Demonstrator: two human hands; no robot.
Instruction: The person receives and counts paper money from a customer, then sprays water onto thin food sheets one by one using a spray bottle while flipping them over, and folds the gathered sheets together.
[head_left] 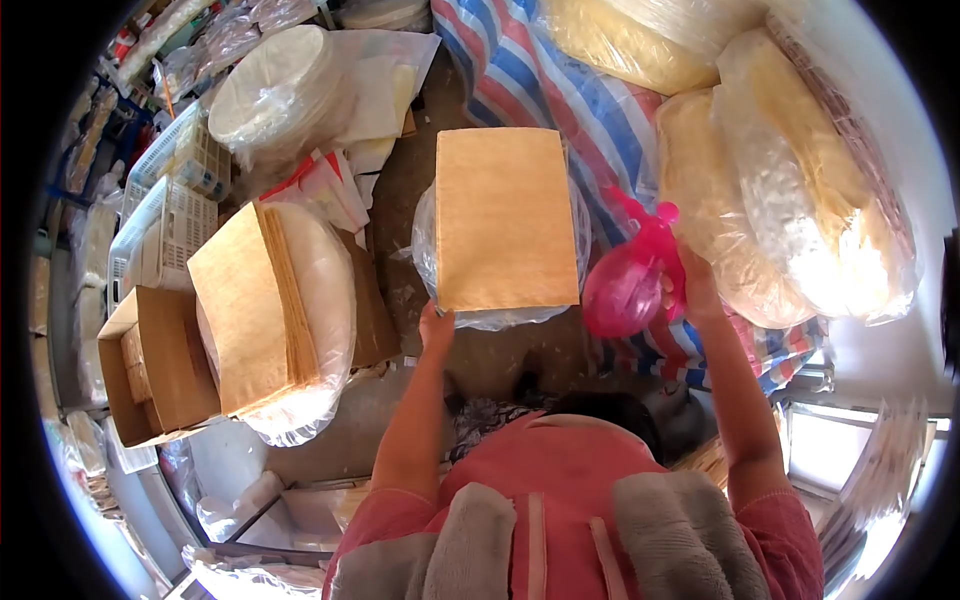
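A sheet of brown paper (508, 215) lies flat in front of me on a round stack in clear plastic (520, 320). The plastic pokes out around the paper's sides and near edge. My left hand (436, 330) is at the paper's near left corner, its fingers closed on that corner. To the right of the paper, my right hand (694, 285) grips a translucent pink spray bottle (618, 292) with a rounded body. The bottle is raised and tilted, and its top points away from me. The right fingers are partly hidden behind its handle.
On the left, a brown paper stack (250, 310) rests on a round plastic-wrapped bundle (325, 300) beside an open cardboard box (165, 370). White plastic baskets (185, 225) stand behind. Large bagged bundles (740, 200) lie at right on striped sheeting (590, 90).
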